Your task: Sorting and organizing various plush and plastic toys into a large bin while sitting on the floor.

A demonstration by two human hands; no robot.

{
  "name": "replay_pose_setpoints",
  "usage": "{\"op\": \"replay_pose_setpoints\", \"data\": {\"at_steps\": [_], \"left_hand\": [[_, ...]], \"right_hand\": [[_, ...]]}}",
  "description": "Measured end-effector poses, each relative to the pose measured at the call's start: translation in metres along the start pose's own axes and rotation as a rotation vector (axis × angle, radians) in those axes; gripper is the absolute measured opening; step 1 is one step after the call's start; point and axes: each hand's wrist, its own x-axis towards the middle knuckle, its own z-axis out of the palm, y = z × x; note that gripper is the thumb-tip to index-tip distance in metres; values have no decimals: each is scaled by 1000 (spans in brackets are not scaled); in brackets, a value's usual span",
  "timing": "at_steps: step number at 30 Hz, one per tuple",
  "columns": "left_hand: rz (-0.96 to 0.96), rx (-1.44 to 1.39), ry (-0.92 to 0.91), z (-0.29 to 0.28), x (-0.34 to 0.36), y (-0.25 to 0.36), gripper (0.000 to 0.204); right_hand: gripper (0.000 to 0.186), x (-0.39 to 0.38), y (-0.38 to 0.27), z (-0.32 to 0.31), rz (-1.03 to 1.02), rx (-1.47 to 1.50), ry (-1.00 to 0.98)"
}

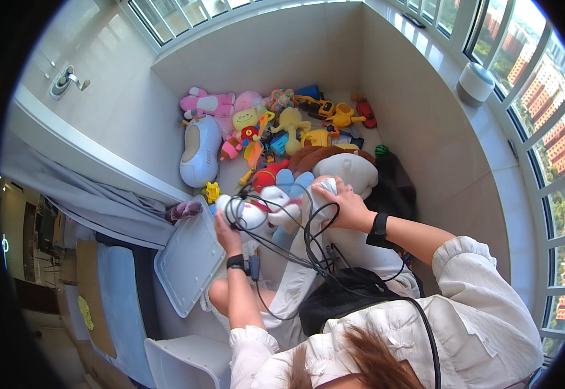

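Note:
Near the middle, my left hand (pixel 225 230) is closed at the left side of a soft white, pale blue and red plush toy (pixel 273 201). My right hand (pixel 344 207) grips a white part at the toy's right side. Loops of black cable (pixel 250 236) hang in front of the toy and between my hands, hiding some of it. Behind the right hand lies a large white and brown plush toy (pixel 347 165). A pile of toys fills the corner beyond, with a pink plush (pixel 206 102), yellow plush figures (pixel 290 129) and plastic pieces.
A white and blue plastic body (pixel 198 152) leans by the left wall. A plastic lid (pixel 185 259) lies at lower left, beside a white stool (pixel 185 363) and a grey curtain (pixel 94 201). A cylindrical device (pixel 475 84) sits on the right window ledge.

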Motion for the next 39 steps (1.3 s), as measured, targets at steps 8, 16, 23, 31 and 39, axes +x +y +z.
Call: {"op": "replay_pose_setpoints", "data": {"at_steps": [8, 16, 23, 31, 39], "left_hand": [[-224, 21, 406, -139, 62, 6, 66], [-1055, -657, 775, -190, 16, -74, 64], [-830, -1111, 138, -162, -45, -184, 43], [-1189, -1357, 387, -160, -89, -216, 38], [-1492, -1166, 356, -112, -121, -256, 57]], "right_hand": [[97, -7, 2, 12, -63, 64, 1], [87, -16, 17, 24, -111, 166, 94], [83, -7, 47, 22, -112, 114, 127], [41, 20, 116, -37, 330, 983, -200], [49, 61, 163, -28, 475, 793, -161]]}}
